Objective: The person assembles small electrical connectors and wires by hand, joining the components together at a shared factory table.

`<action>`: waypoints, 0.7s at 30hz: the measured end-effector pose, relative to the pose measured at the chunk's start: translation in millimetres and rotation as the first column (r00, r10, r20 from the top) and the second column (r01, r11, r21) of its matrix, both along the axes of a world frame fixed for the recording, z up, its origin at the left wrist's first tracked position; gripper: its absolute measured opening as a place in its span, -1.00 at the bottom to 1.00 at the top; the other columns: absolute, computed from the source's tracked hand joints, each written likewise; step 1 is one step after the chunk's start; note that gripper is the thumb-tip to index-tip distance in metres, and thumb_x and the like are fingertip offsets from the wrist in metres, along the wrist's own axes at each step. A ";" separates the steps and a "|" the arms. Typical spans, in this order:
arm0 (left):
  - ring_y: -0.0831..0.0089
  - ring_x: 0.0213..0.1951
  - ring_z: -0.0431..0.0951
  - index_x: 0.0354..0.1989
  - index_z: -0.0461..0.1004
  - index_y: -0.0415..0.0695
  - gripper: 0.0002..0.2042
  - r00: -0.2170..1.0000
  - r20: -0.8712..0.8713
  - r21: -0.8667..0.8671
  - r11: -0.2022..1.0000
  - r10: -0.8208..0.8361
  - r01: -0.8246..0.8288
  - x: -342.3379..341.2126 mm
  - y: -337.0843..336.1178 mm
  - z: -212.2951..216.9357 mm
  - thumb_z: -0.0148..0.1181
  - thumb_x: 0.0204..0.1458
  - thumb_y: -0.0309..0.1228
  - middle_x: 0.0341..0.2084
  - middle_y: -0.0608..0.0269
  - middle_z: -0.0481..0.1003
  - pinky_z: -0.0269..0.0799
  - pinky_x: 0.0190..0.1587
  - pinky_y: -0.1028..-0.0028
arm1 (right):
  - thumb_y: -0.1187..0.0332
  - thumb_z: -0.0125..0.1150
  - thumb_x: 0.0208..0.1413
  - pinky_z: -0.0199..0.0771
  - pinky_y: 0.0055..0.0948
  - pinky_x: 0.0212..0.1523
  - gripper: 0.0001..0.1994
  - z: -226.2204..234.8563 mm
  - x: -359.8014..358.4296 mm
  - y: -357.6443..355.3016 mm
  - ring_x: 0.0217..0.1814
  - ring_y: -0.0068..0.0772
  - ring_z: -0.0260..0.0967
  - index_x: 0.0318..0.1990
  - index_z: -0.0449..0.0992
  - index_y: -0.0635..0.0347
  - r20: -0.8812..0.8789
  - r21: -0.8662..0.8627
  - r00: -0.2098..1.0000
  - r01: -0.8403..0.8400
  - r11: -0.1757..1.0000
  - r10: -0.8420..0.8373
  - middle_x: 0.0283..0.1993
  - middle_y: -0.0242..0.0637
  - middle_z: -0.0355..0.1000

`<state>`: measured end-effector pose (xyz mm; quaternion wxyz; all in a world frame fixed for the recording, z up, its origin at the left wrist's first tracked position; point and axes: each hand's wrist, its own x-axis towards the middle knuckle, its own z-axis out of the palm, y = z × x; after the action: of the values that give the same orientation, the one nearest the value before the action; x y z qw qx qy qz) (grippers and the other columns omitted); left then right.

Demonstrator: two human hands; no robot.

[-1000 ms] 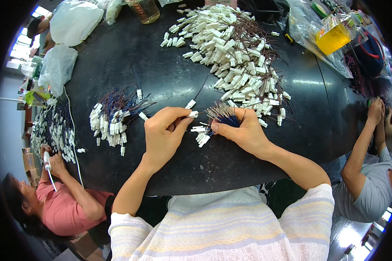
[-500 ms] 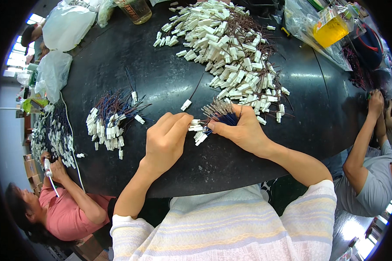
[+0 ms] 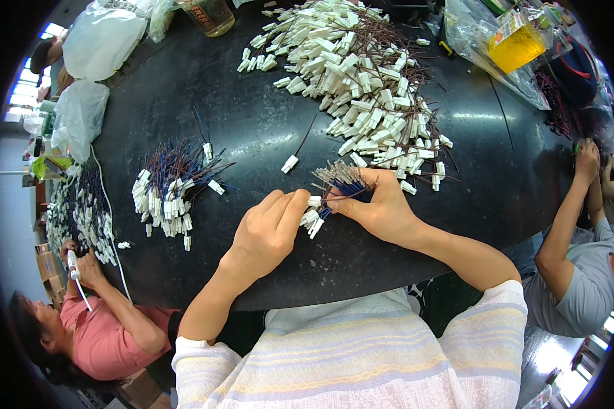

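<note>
Keep your right hand low on the black worktop as it is now, so the bundle of blue and brown wires stays fanned, with its bare ends pointing away from you and its white connector ends toward your left. My advice is to work one lead at a time and hold the rest still, since the loose ends look easy to tangle.

Your right hand is curled closed around that bundle, thumb and fingers pressed on the wires near the connectors. Your left hand is half closed, knuckles up, and its fingertips pinch one of the small white connectors that sit just beside the right thumb. The two hands nearly touch there, just in front of you and near the worktop's edge.

A single white connector with one wire lies loose just beyond your left hand. The finished-looking cluster of wired connectors lies well to your left, and the large heap of white connectors with brown wires is farther out, past the bundle. Other people work at the left and right edges; their hands are well apart from yours.
</note>
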<state>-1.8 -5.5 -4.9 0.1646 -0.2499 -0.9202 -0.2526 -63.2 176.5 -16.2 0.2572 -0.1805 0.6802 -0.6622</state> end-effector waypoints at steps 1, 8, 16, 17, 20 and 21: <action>0.23 -0.58 0.39 -0.28 0.34 -0.41 -0.68 1.000 0.001 -0.002 1.000 0.004 -0.004 1.9 0.6 -1.5 0.07 -0.33 -0.78 -0.58 0.05 0.37 0.33 -0.53 0.39 | 0.52 0.20 -0.11 0.29 -0.59 -0.38 -0.91 -0.5 0.2 -1.0 -0.45 -0.68 0.25 -0.41 0.47 0.33 0.006 0.004 1.000 -0.007 1.000 0.007 -0.52 -0.38 0.42; 0.24 -0.56 0.41 -0.25 0.36 -0.40 -0.69 0.996 0.089 -0.014 1.000 0.005 -0.004 3.2 -2.8 0.8 0.07 -0.28 -0.76 -0.56 0.04 0.39 0.34 -0.52 0.39 | 0.53 0.21 -0.11 0.29 -0.60 -0.38 -0.91 -2.2 -0.3 -2.2 -0.45 -0.70 0.24 -0.41 0.47 0.35 -0.049 0.040 0.999 -0.016 0.999 0.018 -0.52 -0.39 0.42; 0.16 -0.37 0.44 -0.25 0.45 -0.26 -0.79 0.959 0.008 0.002 0.959 0.282 -0.282 -29.5 -14.2 -6.1 0.13 -0.13 -0.61 -0.38 0.04 0.47 0.35 -0.36 0.41 | 0.49 0.16 -0.06 0.34 -0.63 -0.32 -0.90 -0.7 -3.7 0.4 -0.40 -0.67 0.34 -0.40 0.49 0.36 0.269 -0.166 0.962 -0.008 0.986 0.053 -0.47 -0.37 0.45; 0.25 -0.40 0.45 -0.26 0.45 -0.27 -0.80 0.955 0.085 0.048 0.957 0.283 -0.288 -28.2 -16.8 -10.6 0.14 -0.13 -0.60 -0.39 0.09 0.48 0.35 -0.36 0.45 | 0.49 0.16 -0.06 0.34 -0.63 -0.32 -0.90 1.8 -4.7 0.2 -0.40 -0.67 0.34 -0.40 0.49 0.36 0.266 -0.170 0.962 -0.013 0.985 0.058 -0.47 -0.37 0.45; 0.46 -0.44 0.46 -0.27 0.45 -0.28 -0.82 0.893 0.373 0.211 0.915 0.251 -0.345 -22.0 -13.2 -2.0 0.14 -0.10 -0.60 -0.43 0.19 0.48 0.34 -0.38 0.53 | 0.48 0.14 -0.04 0.33 -0.65 -0.38 -0.90 8.7 -6.9 3.7 -0.44 -0.67 0.34 -0.41 0.50 0.35 0.207 -0.077 0.975 -0.067 0.995 0.082 -0.49 -0.36 0.45; 0.58 -0.45 0.45 -0.28 0.45 -0.29 -0.84 0.803 0.563 0.304 0.855 0.195 -0.421 -18.4 -10.6 1.0 0.14 -0.09 -0.60 -0.46 0.26 0.49 0.34 -0.39 0.58 | 0.48 0.14 -0.04 0.32 -0.66 -0.41 -0.90 8.5 -8.2 5.1 -0.45 -0.68 0.33 -0.41 0.50 0.35 0.256 -0.047 0.962 -0.084 0.995 0.093 -0.50 -0.36 0.45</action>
<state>-20.2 -16.0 -3.9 0.0023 0.0239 -0.8834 -0.4680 -71.4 181.7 -7.7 0.3696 -0.1274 0.6204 -0.6799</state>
